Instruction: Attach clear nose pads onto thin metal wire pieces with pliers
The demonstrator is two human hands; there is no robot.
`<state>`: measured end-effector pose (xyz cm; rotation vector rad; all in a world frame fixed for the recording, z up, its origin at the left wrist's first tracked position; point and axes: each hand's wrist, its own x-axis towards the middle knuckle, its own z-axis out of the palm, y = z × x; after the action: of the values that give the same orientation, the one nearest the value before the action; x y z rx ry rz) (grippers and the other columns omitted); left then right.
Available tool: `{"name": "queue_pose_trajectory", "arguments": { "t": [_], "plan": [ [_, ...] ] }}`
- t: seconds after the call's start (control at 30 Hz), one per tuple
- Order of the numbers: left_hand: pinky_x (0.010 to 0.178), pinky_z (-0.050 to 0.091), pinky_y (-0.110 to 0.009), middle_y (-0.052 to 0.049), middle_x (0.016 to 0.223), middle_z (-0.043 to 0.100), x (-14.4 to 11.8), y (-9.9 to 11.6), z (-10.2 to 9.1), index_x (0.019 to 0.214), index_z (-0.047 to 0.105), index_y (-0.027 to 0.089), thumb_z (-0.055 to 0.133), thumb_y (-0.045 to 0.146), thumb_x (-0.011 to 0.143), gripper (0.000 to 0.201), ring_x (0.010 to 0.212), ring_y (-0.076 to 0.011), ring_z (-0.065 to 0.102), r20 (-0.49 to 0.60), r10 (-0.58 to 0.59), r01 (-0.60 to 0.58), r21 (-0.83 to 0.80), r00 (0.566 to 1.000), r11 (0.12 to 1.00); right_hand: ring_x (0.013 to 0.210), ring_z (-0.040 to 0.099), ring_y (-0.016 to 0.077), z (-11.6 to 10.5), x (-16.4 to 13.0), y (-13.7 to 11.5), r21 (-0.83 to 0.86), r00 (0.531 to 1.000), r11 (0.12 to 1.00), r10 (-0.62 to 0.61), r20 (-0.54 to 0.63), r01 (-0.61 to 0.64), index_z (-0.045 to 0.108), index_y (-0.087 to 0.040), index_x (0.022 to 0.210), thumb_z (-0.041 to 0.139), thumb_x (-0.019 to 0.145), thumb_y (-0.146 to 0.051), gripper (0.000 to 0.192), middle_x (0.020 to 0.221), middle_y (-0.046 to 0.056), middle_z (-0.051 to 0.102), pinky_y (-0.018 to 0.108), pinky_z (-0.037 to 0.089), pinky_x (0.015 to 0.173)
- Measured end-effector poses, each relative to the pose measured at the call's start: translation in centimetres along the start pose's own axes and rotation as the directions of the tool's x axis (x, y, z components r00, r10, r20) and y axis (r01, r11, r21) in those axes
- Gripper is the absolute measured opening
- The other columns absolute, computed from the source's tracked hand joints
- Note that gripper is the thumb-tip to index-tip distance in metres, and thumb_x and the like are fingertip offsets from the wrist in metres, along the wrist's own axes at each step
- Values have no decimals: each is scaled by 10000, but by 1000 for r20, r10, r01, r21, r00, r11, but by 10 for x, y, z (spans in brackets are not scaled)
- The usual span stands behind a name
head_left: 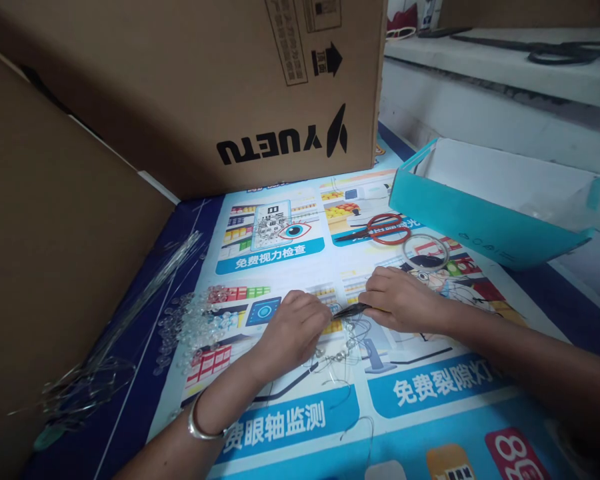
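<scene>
My right hand [403, 300] is closed around a pair of dark pliers [351, 311], their jaws pointing left toward the fingertips of my left hand [300, 327]. The left fingers are pinched together at the plier tips. From between the hands hangs a string of clear and pearly beads on thin wire [338, 356], with loose wire ends trailing down over the sheet. The left fingertips are partly hidden, but they appear to grip this beaded wire. A metal bangle [200, 423] circles the left wrist.
Clear beads [193, 327] lie heaped left of my hands, beside a bundle of thin wires [150, 287]. Tiny pieces [267, 230] lie farther back. Red-handled scissors [390, 230] and a wire coil [427, 252] lie near a teal box [485, 213]. Cardboard [180, 87] walls the back and left.
</scene>
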<state>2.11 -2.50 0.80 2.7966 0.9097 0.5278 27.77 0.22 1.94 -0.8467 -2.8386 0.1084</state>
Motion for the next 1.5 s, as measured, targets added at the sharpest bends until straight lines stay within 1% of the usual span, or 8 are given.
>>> {"name": "queue_pose_trajectory", "arguments": {
  "t": [0.23,0.7,0.87,0.97,1.07,1.17,1.33,1.5],
  "plan": [
    [755,353,-364,-59,847,616,2,1,-1,908,553,163,413,88,839,173,842,-195,511,1,12,-12,0,1000,1000,810,425,176,-6,2,0,1,1000,1000,5,17,-5,607,-171,848,387,895,-341,282,790,59,571,304,316,747],
    [761,365,-367,-58,864,625,2,1,-3,926,542,167,432,79,824,174,863,-201,519,4,30,-30,22,1000,999,795,426,175,-3,1,-2,-10,1000,1000,11,8,-11,607,-166,834,377,901,-345,300,780,60,575,310,312,742],
    [796,380,-375,-51,891,627,-2,-7,1,919,538,172,442,89,834,153,880,-199,519,-105,-97,97,-5,990,995,830,417,193,-1,11,-4,-82,998,995,54,-42,-58,617,-166,906,371,906,-345,304,798,73,573,328,298,743],
    [782,399,-361,-52,883,622,-3,-14,2,943,551,185,430,132,863,154,858,-191,527,-165,-222,215,-59,961,975,846,412,203,-1,22,-5,-112,996,991,67,-63,-74,616,-162,895,387,900,-343,292,805,78,570,334,288,738],
    [776,412,-352,-52,886,620,-2,-17,1,960,559,190,422,164,880,161,856,-187,531,-197,-302,283,-119,933,952,854,415,205,-3,30,-4,-102,992,989,101,-73,-108,617,-166,866,392,897,-345,289,812,77,568,330,285,730],
    [779,422,-346,-51,900,622,-2,-16,-1,960,563,193,411,178,892,168,860,-181,534,-215,-341,302,-194,915,933,860,425,203,-5,30,-4,-60,985,987,145,-93,-151,624,-170,906,397,896,-332,279,819,76,570,325,290,735],
    [785,430,-336,-51,938,624,-2,-15,0,939,556,199,417,183,899,146,867,-170,547,-224,-404,313,-350,887,883,873,438,206,-9,24,-4,12,983,988,155,-95,-155,627,-166,949,428,880,-321,261,833,82,573,330,304,757],
    [795,426,-350,-57,956,628,-3,-16,1,936,549,197,430,154,893,134,880,-167,553,-245,-364,246,-405,899,881,896,443,212,-12,21,-6,21,984,986,164,-74,-163,617,-172,977,428,882,-335,267,869,83,577,340,311,773]
  ]
}}
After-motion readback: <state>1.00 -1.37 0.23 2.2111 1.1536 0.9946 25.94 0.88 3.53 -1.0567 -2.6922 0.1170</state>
